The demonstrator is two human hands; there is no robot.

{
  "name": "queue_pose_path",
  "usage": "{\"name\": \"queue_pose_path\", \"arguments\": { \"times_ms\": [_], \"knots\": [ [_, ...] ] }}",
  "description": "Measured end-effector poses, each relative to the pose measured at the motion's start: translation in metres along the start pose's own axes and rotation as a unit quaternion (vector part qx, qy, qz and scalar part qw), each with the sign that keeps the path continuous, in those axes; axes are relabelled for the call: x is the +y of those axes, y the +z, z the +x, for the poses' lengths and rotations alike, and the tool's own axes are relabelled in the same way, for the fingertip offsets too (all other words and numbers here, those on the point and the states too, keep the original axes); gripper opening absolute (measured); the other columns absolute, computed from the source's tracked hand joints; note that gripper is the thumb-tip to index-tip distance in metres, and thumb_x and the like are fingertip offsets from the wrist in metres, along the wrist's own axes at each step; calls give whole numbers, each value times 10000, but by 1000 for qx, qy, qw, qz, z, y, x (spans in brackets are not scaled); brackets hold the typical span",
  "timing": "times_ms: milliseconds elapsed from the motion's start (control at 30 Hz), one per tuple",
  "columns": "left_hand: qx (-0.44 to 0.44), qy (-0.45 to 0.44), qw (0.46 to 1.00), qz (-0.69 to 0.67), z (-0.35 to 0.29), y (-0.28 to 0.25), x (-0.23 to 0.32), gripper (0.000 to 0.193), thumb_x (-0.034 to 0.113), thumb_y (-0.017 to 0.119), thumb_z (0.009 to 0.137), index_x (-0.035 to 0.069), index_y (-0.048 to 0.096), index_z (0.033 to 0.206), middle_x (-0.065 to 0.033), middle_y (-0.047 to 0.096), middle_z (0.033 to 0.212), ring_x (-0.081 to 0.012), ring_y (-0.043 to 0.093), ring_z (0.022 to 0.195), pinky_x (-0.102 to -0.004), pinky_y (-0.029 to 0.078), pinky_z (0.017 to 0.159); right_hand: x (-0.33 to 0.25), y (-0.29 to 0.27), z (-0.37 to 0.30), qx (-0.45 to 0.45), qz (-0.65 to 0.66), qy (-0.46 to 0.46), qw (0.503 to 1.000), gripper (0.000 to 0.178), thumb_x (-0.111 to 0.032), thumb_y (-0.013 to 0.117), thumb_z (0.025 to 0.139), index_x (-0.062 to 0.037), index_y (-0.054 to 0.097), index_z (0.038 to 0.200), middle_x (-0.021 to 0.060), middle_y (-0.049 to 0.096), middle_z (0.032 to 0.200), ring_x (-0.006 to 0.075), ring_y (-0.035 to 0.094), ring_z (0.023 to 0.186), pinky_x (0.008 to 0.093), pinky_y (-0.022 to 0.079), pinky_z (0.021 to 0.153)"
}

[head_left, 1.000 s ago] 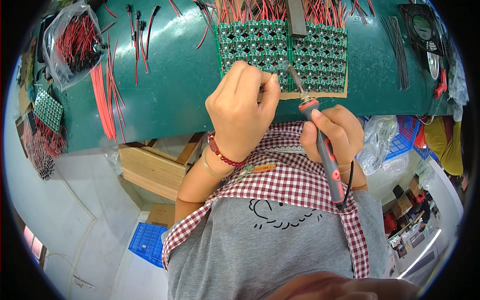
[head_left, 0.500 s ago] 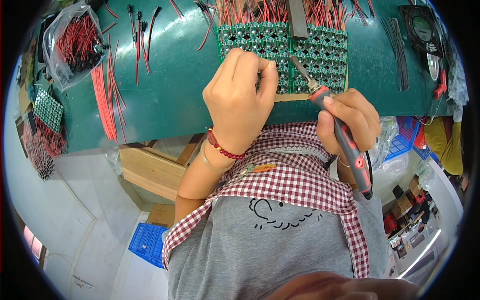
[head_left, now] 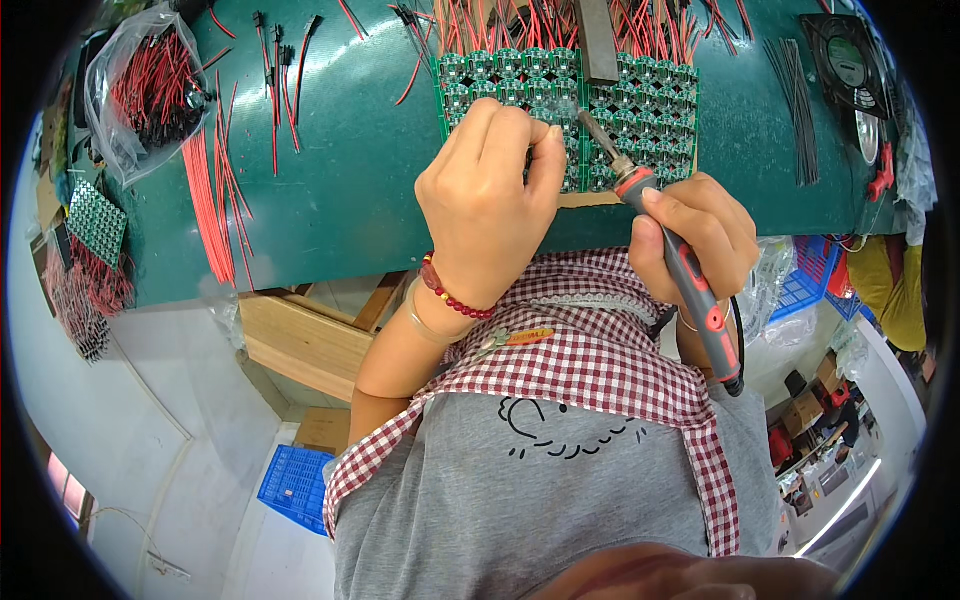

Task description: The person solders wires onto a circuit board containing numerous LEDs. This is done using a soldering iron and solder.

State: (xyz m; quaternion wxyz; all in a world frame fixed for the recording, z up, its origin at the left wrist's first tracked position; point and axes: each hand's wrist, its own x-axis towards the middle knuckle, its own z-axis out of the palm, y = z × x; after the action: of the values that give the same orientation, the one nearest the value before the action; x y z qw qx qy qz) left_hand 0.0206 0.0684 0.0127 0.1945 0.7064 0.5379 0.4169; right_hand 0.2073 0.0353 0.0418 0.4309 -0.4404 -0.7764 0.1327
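Soldering iron (head_left: 680,265) over green boards (head_left: 640,100)

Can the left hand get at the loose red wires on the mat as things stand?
Probably yes. The left hand rests on the green boards, and the red wires lie on the bare mat to its left with nothing between. The right hand holds the soldering iron.

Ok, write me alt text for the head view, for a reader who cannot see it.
A person's right hand holds a soldering iron with its tip on a green panel of small circuit boards on a green workbench, while the left hand rests on the panel. Loose red wires lie to the left.
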Motion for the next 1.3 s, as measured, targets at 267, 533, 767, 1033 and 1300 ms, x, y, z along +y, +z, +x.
{"name": "queue_pose_path", "arguments": {
  "times_ms": [267, 533, 767, 1033, 1300],
  "knots": [
    [-1, 12, 1000, 11, 2, 4, -2, 179, -31, 736, 776, 34, 574, 741, -35, 572, 690, -135, 482, 528, -274, 404, 482, 0, 1, -2, 20, -3, 7, 1000, 203, -16, 735, 709, 4, 678, 903, 100, 615, 689, 224, 592, 530, 303, 466, 475],
    [-1, 11, 1000, 14, 4, 5, -2, 175, -29, 732, 778, 35, 573, 744, -34, 572, 695, -136, 486, 534, -276, 406, 484, 0, 1, -2, 14, -6, 2, 1000, 201, -21, 736, 704, 2, 677, 895, 95, 606, 702, 222, 585, 533, 303, 461, 475],
    [-18, 0, 1000, 9, 3, 6, -1, 142, -18, 726, 786, 33, 595, 766, -46, 577, 711, -145, 513, 555, -279, 423, 501, -4, -5, 2, 0, -8, 9, 1000, 216, -14, 735, 700, 2, 676, 908, 90, 596, 697, 220, 576, 532, 307, 455, 471],
    [38, -7, 999, 2, 15, -3, 4, 104, -30, 701, 790, 26, 624, 833, -93, 543, 856, -208, 580, 625, -324, 486, 546, -10, -8, 11, 4, -1, 5, 1000, 218, 9, 728, 695, 8, 674, 906, 83, 583, 689, 218, 574, 539, 307, 457, 471],
    [10, -15, 1000, -20, 16, 7, -2, 104, -43, 689, 813, 5, 605, 853, -84, 556, 824, -186, 588, 660, -301, 498, 584, -4, 8, 19, -7, -50, -22, 998, 244, 13, 742, 664, 1, 684, 901, 72, 565, 703, 214, 572, 551, 304, 450, 469]
  ]
}}
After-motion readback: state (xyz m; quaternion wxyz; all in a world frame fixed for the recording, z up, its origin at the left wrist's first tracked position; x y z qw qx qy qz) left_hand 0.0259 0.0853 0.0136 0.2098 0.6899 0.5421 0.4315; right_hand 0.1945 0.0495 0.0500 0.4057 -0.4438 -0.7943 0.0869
